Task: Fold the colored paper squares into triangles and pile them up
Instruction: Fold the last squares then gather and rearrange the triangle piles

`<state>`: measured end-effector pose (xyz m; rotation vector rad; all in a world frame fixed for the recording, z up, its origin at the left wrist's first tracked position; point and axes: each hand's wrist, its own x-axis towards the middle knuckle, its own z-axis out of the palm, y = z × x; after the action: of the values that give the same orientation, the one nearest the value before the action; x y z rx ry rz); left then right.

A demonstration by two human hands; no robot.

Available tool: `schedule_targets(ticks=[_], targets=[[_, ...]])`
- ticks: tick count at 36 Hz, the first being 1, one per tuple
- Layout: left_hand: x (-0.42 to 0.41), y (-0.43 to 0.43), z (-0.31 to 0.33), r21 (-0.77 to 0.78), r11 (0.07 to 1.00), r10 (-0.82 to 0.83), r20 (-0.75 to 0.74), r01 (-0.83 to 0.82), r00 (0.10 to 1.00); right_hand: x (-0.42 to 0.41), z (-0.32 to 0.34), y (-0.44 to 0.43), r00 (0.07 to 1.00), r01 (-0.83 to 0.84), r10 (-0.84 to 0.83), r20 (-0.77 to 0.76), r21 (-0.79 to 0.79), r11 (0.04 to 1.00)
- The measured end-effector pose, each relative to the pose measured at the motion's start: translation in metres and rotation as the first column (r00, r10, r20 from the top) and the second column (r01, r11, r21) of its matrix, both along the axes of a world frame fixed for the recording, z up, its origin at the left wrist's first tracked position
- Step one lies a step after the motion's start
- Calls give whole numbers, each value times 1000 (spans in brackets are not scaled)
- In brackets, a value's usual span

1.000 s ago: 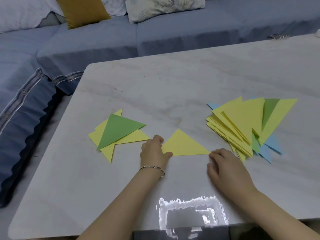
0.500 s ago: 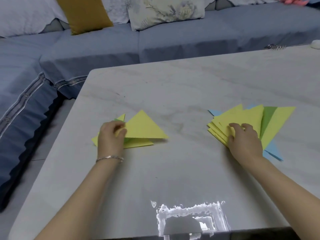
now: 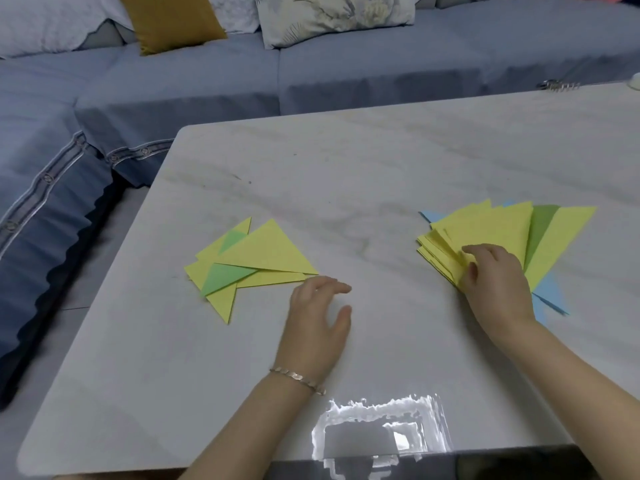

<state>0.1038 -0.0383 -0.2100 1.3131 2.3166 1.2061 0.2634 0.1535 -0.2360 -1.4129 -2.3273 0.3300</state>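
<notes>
table (image 3: 381, 168): I have it mid-view, sofa (image 3: 346, 71) behind it and along its left.
triangle pile (image 3: 266, 254): on table, left half.
square stack (image 3: 491, 230): on table, right half, well apart from triangle pile.
left hand (image 3: 317, 327): just beside the pile's near-right corner, between pile and stack.
right hand (image 3: 495, 285): on the stack's near-left corner.
cushions (image 3: 332, 15): on sofa, far back.

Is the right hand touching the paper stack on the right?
Touching. The head view shows the right hand lying on the paper stack, its fingers curled onto the top yellow sheets with no gap.
</notes>
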Motion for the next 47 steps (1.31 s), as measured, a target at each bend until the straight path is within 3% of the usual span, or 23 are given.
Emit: schedule_targets(ticks=[5, 7, 11, 16, 27, 30, 33, 34, 40, 44, 47], targets=[[14, 11, 0, -72, 997, 13, 299, 9, 954, -2, -4, -10, 1000, -20, 19, 5, 70, 997], [16, 12, 0, -93, 996, 11, 294, 17, 956, -3, -8, -8, 998, 39, -43, 37, 94, 995], [16, 10, -1, -123, 991, -18, 272, 53, 962, -2, -10, 1, 982, 104, -100, 160, -18, 994], [13, 5, -1, -145, 988, -12, 279, 54, 960, 2, -16, 3, 992, 68, -66, 105, -15, 998], [21, 13, -5, -137, 988, -16, 358, 69, 934, 3, -15, -39, 991, -131, 132, 14, 252, 959], [27, 23, 2, -111, 994, 62, 535, -3, 843, -5, -8, -69, 973, -224, 230, 10, 272, 936], [31, 33, 5, -121, 990, 142, 772, -77, 620, -15, -3, -98, 937, -332, 348, -23, 241, 912], [30, 34, 5, -138, 987, 162, 786, -86, 597, -17, -2, -106, 916, -381, 398, -43, 213, 900], [5, 28, -8, -191, 968, 236, 485, -162, 842, -21, -2, -125, 784, -596, 609, -121, 131, 793], [-22, 23, -4, -304, 945, -6, 347, 119, 938, -18, -1, -107, 797, -567, 583, -157, 136, 812], [-42, 24, 3, -438, 847, -168, 317, 302, 933, -18, -8, -95, 812, -578, 584, -15, 120, 807]])
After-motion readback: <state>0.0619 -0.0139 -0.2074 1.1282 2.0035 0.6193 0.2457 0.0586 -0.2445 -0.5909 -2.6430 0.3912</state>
